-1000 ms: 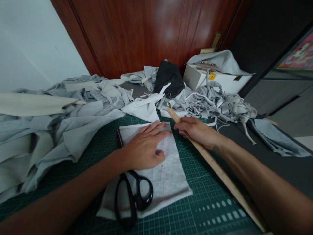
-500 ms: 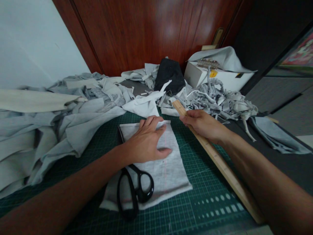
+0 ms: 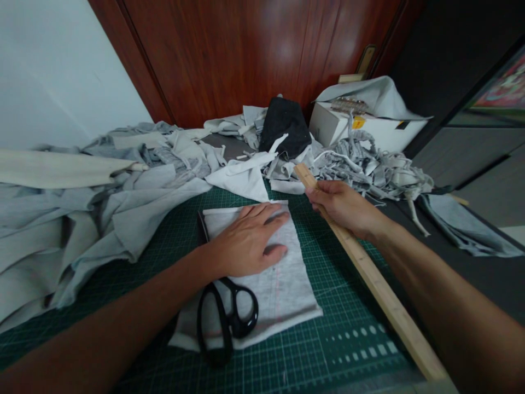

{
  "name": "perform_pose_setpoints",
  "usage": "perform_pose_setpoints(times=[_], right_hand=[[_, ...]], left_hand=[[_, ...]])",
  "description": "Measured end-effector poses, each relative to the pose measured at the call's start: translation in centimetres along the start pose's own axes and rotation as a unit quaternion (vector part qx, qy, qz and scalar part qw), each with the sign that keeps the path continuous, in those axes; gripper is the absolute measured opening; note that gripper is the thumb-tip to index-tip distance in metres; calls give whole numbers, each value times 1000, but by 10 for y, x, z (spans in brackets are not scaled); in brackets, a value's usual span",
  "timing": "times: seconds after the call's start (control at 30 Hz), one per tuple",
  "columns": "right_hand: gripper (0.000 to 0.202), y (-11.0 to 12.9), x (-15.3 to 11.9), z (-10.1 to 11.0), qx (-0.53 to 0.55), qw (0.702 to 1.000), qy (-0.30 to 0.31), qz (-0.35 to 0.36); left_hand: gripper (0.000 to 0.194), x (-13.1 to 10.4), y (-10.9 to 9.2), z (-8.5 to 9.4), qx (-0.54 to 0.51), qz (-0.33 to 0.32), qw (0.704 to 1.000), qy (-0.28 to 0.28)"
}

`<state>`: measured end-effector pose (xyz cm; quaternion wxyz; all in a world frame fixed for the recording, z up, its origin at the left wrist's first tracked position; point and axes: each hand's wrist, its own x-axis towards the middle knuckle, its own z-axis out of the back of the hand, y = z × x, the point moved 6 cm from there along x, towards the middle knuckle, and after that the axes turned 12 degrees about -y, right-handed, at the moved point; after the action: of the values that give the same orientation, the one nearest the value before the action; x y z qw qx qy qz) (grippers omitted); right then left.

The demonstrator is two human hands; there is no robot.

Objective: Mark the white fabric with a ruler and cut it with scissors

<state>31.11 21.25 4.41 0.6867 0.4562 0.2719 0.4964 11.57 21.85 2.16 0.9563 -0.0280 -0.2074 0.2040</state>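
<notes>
The left grip (image 3: 252,241) lies spread on grey cloth (image 3: 289,284) with black scissors (image 3: 241,329) at its near end, the right grip (image 3: 344,207) holding a wooden ruler (image 3: 373,276).

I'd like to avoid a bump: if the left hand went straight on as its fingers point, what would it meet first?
Probably the long pale wooden ruler, near its far end, where the right hand holds it. The ruler's height above the green gridded mat is unclear; the left hand might pass beneath.
</notes>
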Motion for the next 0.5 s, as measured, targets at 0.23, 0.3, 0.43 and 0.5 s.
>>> perform_pose_setpoints(times=[0.23, 0.3, 0.43, 0.5], right_hand=[[24, 4, -1, 5, 78, 994, -30, -74], [21, 3, -5, -4, 101, 991, 12, -87], [16, 1, -17, -33, 100, 987, 100, -78], [20, 2, -24, -44, 61, 991, 107, -52]], left_hand=[[77, -1, 10, -4, 21, 53, 997, 47], [88, 1, 13, -6, 28, 67, 995, 62], [109, 5, 17, -8, 35, 80, 993, 82], [115, 7, 18, -8, 35, 85, 992, 85]])
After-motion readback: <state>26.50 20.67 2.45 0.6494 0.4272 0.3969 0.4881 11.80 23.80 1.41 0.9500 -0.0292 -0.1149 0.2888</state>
